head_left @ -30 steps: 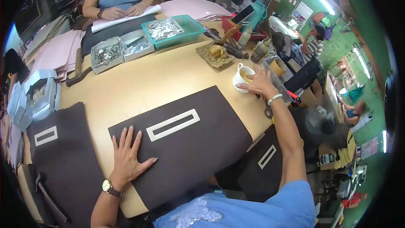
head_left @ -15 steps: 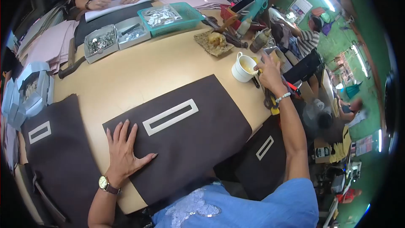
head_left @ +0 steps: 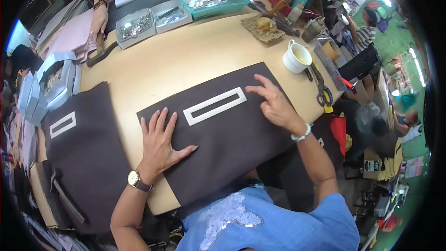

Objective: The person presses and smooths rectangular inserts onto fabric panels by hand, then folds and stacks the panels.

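Left hand [head_left: 160,148] sits flat on a dark panel [head_left: 223,151], fingers spread wide; right hand [head_left: 275,106] is over it too, fingers bent but apart. One pale frame [head_left: 218,110] lies between their fingertips, long axis slanting up-right. Farther out: one cup [head_left: 292,60], one second panel [head_left: 90,162].

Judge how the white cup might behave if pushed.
The white cup may slosh if jolted: it is open-topped with yellow contents inside, though how runny is unclear. It would probably slide before tipping under a gentle push, being squat and upright.
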Motion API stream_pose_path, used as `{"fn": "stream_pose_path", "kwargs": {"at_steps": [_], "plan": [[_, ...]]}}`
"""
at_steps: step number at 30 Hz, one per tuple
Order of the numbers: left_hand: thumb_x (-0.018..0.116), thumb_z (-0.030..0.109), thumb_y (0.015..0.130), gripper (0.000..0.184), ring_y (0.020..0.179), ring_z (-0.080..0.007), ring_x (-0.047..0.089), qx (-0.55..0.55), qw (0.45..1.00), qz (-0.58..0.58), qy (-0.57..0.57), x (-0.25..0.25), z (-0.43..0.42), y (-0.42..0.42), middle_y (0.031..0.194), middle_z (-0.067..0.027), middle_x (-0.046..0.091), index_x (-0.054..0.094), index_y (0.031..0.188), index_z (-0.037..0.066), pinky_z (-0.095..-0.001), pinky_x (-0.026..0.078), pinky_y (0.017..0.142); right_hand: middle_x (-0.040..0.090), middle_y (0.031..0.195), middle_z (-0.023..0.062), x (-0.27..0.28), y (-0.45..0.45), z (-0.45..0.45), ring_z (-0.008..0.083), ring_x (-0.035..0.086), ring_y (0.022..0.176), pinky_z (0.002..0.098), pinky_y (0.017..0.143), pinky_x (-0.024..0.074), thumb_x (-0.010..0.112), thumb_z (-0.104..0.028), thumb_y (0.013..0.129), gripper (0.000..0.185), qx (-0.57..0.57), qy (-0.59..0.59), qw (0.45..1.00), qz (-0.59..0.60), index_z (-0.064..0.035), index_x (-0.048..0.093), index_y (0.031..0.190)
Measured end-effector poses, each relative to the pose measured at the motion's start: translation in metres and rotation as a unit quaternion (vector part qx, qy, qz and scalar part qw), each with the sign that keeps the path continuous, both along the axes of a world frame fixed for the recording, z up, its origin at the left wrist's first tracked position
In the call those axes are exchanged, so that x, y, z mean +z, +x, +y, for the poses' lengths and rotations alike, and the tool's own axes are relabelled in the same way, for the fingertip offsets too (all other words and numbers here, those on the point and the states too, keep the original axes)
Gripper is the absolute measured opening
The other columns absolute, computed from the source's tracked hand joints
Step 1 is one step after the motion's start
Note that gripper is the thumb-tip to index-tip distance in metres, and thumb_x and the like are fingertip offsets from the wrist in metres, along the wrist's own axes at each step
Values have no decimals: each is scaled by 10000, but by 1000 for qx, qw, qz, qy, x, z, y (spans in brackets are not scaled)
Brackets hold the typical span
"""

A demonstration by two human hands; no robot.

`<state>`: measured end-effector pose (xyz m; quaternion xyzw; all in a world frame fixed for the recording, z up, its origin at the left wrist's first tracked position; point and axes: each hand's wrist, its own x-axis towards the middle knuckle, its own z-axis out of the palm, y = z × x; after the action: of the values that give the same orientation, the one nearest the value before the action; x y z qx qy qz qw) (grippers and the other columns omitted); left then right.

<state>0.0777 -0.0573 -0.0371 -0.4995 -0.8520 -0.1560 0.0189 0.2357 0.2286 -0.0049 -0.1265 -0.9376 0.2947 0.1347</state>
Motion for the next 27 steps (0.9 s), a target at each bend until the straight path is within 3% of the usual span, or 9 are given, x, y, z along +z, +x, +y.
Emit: {"fn": "stream_pose_path", "kwargs": {"at_steps": [2,8,11,14,17,27], "plan": [[711,592,609,914,1278,-337,319,1,1000,0,-4,1,-1,0,1357,-180,384,453,1303,56,-576,147,1063,378,1337,246,-20,-7,-12,415,336,1259,494,1067,226,413,67,690,515,-14,-69,998,-3,-96,600,1141],[711,591,612,910,1282,-339,314,0,1000,4,-2,-2,0,-1,1363,-178,376,453,1306,63,-577,150,1061,332,1388,210,-32,-9,-34,429,281,1288,572,1057,181,453,28,772,566,-71,188,975,-98,-162,477,1304],[712,588,614,909,1284,-340,310,-2,1000,4,-8,-1,0,-1,1367,-178,371,451,1308,63,-579,153,1060,316,1407,178,-30,-11,-38,404,267,1305,579,1056,179,487,-59,821,538,-89,343,924,-144,-137,416,1349],[685,607,639,888,1272,-352,320,-8,1000,6,-5,-1,0,-1,1354,-191,381,463,1289,44,-596,161,1044,310,1414,161,-28,-10,-51,385,253,1317,574,1059,185,498,-121,837,516,-84,411,890,-180,-80,412,1344],[668,619,653,882,1267,-359,324,-11,1000,7,-2,-1,0,-2,1349,-197,386,468,1281,33,-603,164,1037,291,1428,150,-19,-6,-64,371,246,1322,573,1063,181,502,-155,841,526,-66,434,873,-212,-51,401,1346],[700,608,623,921,1294,-341,297,-3,1000,2,-20,-4,-1,-2,1378,-176,360,435,1325,73,-586,141,1063,181,1491,103,-20,-23,-36,364,166,1363,563,1091,76,482,-217,866,614,-52,491,820,-289,-150,257,1434]]}}
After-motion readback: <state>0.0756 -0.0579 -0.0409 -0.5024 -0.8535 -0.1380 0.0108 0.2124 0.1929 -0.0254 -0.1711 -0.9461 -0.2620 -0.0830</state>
